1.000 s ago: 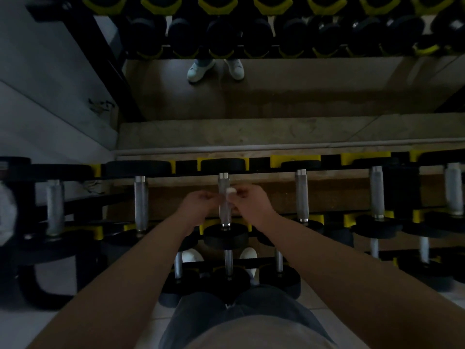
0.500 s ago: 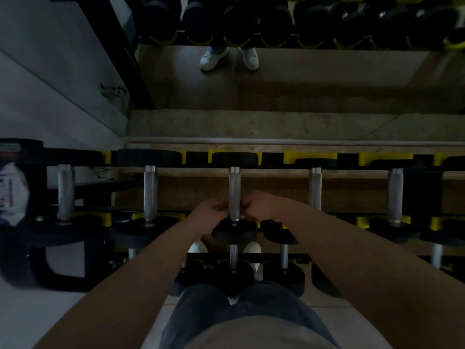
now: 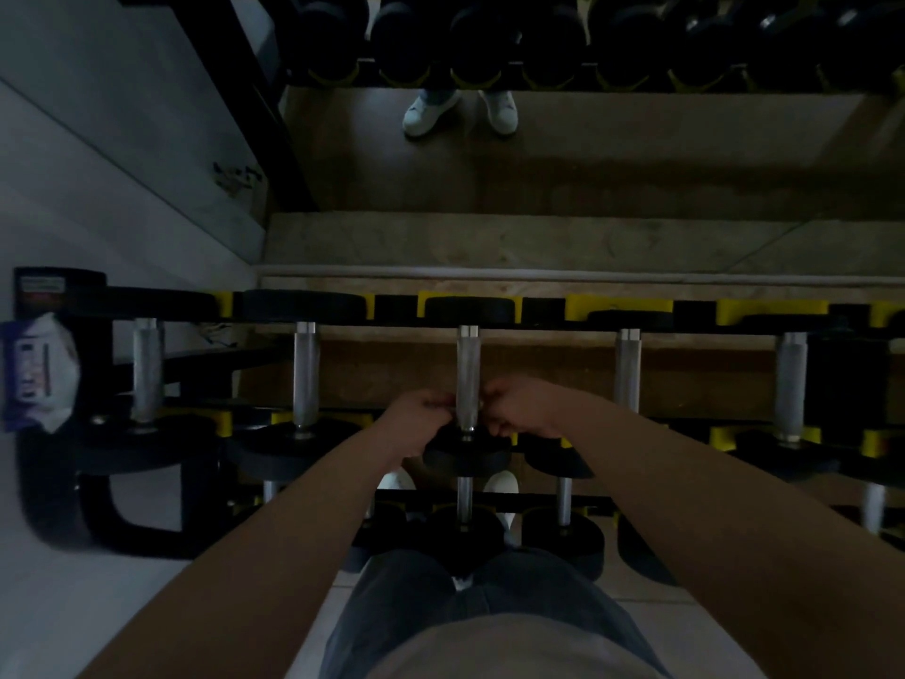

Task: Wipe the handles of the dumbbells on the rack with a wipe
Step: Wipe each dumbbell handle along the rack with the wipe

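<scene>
The dumbbell rack (image 3: 641, 308) holds a row of black dumbbells with silver knurled handles. My hands meet at the near end of the middle handle (image 3: 467, 365), just above its front weight head (image 3: 465, 450). Curled against the bar's left side is my left hand (image 3: 422, 415). From the right, my right hand (image 3: 525, 406) pinches in at the same height. The wipe is almost wholly hidden between my fingers and the bar; both hands seem to hold it round the handle.
Neighbouring handles (image 3: 304, 374) (image 3: 628, 370) stand left and right of the middle one. A pack of wipes (image 3: 39, 370) sits on the rack's left end. A lower tier of dumbbells (image 3: 563, 536) lies under my arms. The mirror (image 3: 538, 164) behind reflects shoes and dumbbells.
Both hands have slid together down the middle handle from its mid part to its near end. The white bit of wipe seen by my right fingers is now hidden.
</scene>
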